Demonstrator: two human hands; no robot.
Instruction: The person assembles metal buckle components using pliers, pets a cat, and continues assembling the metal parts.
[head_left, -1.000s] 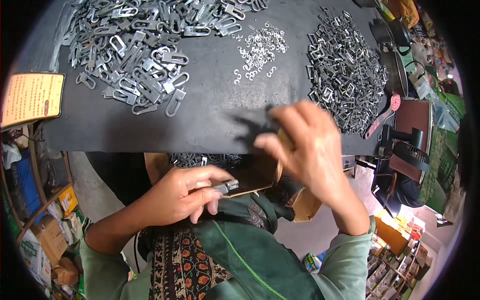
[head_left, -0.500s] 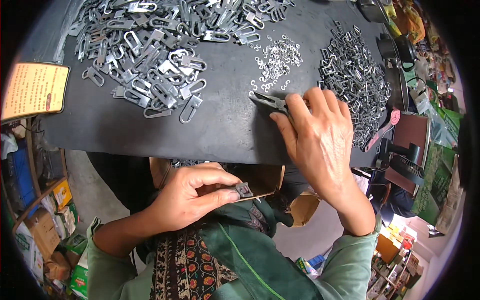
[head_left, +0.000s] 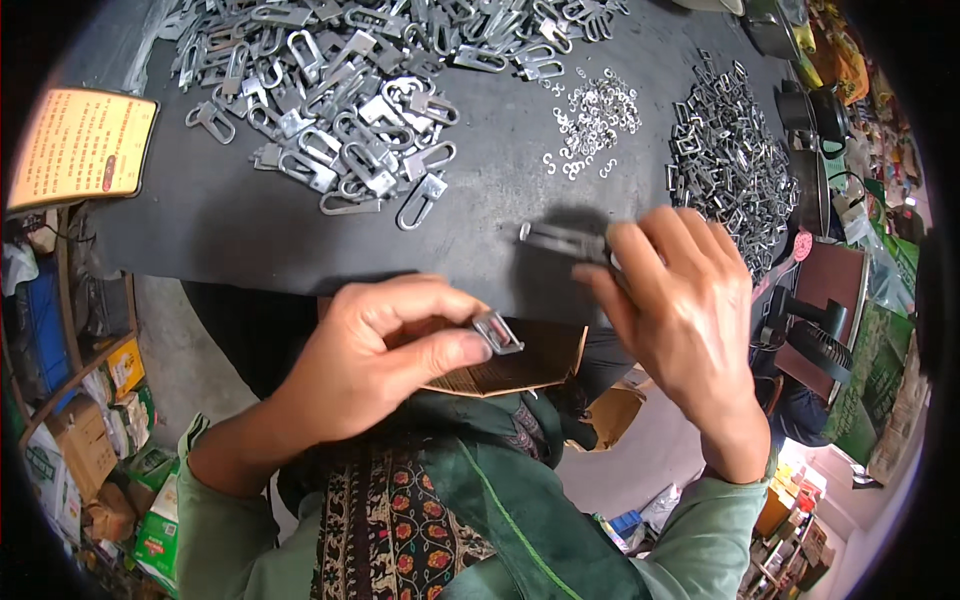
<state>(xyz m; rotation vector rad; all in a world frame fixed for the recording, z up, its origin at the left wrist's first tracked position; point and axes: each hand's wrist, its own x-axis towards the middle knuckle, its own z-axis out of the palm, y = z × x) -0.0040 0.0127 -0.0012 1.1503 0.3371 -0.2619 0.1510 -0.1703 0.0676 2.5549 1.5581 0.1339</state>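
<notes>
Where metal parts (head_left: 340,110) lie heaped, dark worktable (head_left: 250,235), perhaps cluttered shelves (head_left: 70,400) beside.

Pale green long sleeves on both arms, dark green cloth draped down front, black patterned garment beneath with red-and-cream floral print; left hand (head_left: 375,355), right hand (head_left: 680,300) bare
</notes>
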